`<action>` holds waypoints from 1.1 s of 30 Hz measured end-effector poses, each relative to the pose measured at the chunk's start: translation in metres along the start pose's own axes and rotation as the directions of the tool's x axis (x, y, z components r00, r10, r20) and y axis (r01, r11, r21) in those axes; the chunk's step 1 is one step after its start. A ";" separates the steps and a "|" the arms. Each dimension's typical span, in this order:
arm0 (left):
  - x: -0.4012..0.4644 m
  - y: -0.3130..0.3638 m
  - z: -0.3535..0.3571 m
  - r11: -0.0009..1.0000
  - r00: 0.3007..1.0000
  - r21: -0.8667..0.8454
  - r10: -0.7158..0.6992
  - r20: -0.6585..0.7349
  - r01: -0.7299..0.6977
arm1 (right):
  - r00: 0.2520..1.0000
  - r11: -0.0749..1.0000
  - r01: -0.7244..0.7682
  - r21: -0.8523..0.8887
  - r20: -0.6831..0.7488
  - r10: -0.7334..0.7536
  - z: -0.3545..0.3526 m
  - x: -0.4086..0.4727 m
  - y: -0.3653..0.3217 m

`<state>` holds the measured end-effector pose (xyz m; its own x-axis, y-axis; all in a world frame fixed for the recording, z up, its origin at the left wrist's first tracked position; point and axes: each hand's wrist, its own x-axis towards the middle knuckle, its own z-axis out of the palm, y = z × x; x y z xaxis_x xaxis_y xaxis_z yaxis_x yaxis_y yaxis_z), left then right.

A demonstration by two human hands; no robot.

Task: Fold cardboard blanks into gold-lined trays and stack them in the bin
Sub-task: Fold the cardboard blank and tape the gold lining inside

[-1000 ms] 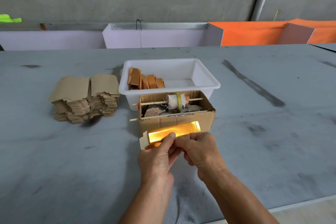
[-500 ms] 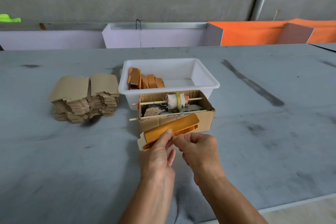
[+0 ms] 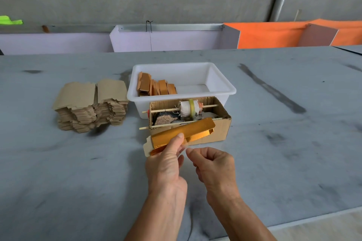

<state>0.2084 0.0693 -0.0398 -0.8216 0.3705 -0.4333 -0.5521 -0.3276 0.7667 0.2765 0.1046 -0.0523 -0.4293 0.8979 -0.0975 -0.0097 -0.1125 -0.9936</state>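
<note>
The left hand (image 3: 166, 160) covers the near edge of the gold-lined tray (image 3: 182, 133), so the fold there is hidden, and whatever thin, pale thing the right hand (image 3: 213, 162) pinches is too faint to tell. At twelve o'clock the cardboard box (image 3: 207, 135) blocks the white bin's (image 3: 221, 82) front wall, and the tray hides part of the box's front. Both forearms are cut off at the bottom edge at six o'clock.

The tray (image 3: 182, 135) I hold is cardboard lined with glossy gold foil. At ten o'clock lies matt brown cardboard, a stack of blanks (image 3: 91, 103). The bin (image 3: 221, 84) at twelve is smooth white plastic; the table (image 3: 58, 172) looks matt, scuffed grey.
</note>
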 end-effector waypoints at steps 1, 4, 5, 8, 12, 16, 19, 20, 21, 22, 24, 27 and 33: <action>0.000 0.001 0.000 1.000 1.000 0.003 0.001 0.003 -0.001 | 1.000 1.000 -0.006 0.007 0.003 0.006 -0.001 -0.001 0.000; -0.001 0.002 0.000 1.000 1.000 0.005 0.009 0.008 -0.009 | 1.000 0.999 -0.024 0.046 0.020 0.023 -0.003 -0.005 -0.004; -0.001 0.002 -0.001 1.000 1.000 0.006 0.014 0.008 -0.014 | 0.999 0.997 -0.031 0.072 0.028 0.029 -0.003 -0.006 -0.006; -0.002 0.001 -0.001 1.000 1.000 0.007 0.029 0.010 -0.029 | 0.998 0.984 -0.069 0.163 0.021 0.066 -0.004 -0.012 -0.009; -0.006 0.000 0.000 0.997 0.997 0.013 0.075 0.011 -0.075 | 0.996 0.979 -0.078 0.191 -0.028 0.085 -0.003 -0.018 -0.013; -0.009 -0.005 -0.001 0.995 0.995 0.009 0.103 0.004 -0.103 | 0.992 0.978 -0.120 0.172 -0.012 0.123 0.000 -0.015 -0.016; -0.011 -0.007 0.000 0.995 0.995 0.000 0.097 -0.004 -0.097 | 0.987 0.967 -0.158 0.197 -0.002 0.162 0.002 -0.013 -0.016; -0.012 -0.008 -0.001 0.996 0.996 0.000 0.092 -0.006 -0.092 | 0.986 0.964 -0.163 0.210 0.008 0.165 0.002 -0.013 -0.016; -0.012 -0.008 -0.001 0.996 0.996 0.000 0.088 -0.007 -0.088 | 0.986 0.961 -0.167 0.222 0.017 0.167 0.002 -0.012 -0.016; -0.012 -0.008 -0.001 0.996 0.996 0.001 0.085 -0.008 -0.085 | 0.985 0.957 -0.172 0.233 0.023 0.172 0.002 -0.012 -0.016; -0.012 -0.008 -0.001 0.997 0.997 0.004 0.081 -0.009 -0.081 | 0.983 0.948 -0.184 0.260 0.035 0.181 0.002 -0.011 -0.014; -0.010 -0.009 -0.001 0.999 0.999 -0.006 0.052 -0.016 -0.052 | 0.979 0.925 -0.201 0.324 0.082 0.184 0.002 -0.011 -0.011; -0.006 -0.013 -0.003 0.999 0.999 -0.026 -0.038 0.009 0.038 | 0.980 0.868 -0.189 0.460 0.142 0.138 0.004 -0.012 -0.001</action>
<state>0.2203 0.0683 -0.0482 -0.7989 0.3904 -0.4576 -0.5864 -0.3362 0.7370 0.2783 0.0925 -0.0503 -0.5501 0.8043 -0.2250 -0.3426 -0.4630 -0.8175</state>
